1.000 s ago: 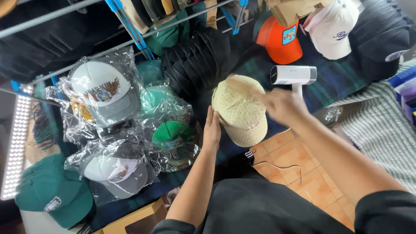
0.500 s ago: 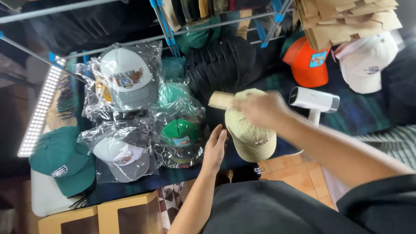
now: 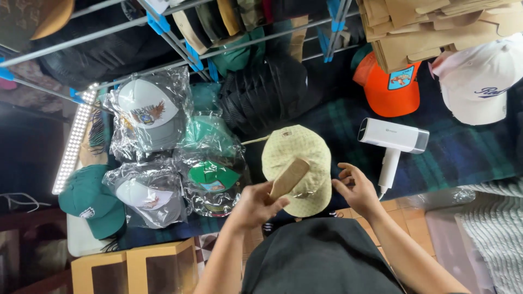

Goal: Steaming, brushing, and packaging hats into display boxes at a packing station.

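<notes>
Person: dark-shirted torso at the bottom centre of the frame, both forearms reaching up from it.
Left hand [image 3: 256,206]: lower centre, fingers closed around one end of a tan wooden brush [image 3: 289,178], which lies slanted across the front of the cap.
Right hand [image 3: 357,188]: just right of the cap, fingers loosely curled and part open, fingertips at the cap's right edge; whether they grip it I cannot tell.
Pale yellow cap [image 3: 297,169]: centre of the frame, between the two hands, crown facing the camera, over a dark plaid cloth [image 3: 463,158].
White handheld steamer [image 3: 393,142]: right of the cap, lying on the plaid cloth, apart from the right hand.
Bagged caps [image 3: 212,177]: left of centre, a cluster in clear plastic, green ones nearest the yellow cap, a grey and white one [image 3: 148,113] above them.
Green cap [image 3: 90,200]: lower left, unbagged.
Light bar [image 3: 74,139]: left edge, slanted and lit.
Orange cap [image 3: 389,90]: upper right, beside a white cap [image 3: 479,81].
Cardboard stack [image 3: 430,27]: top right corner.
Metal rack [image 3: 169,32]: top of the frame, grey bars with blue clips, caps hanging in a row.
</notes>
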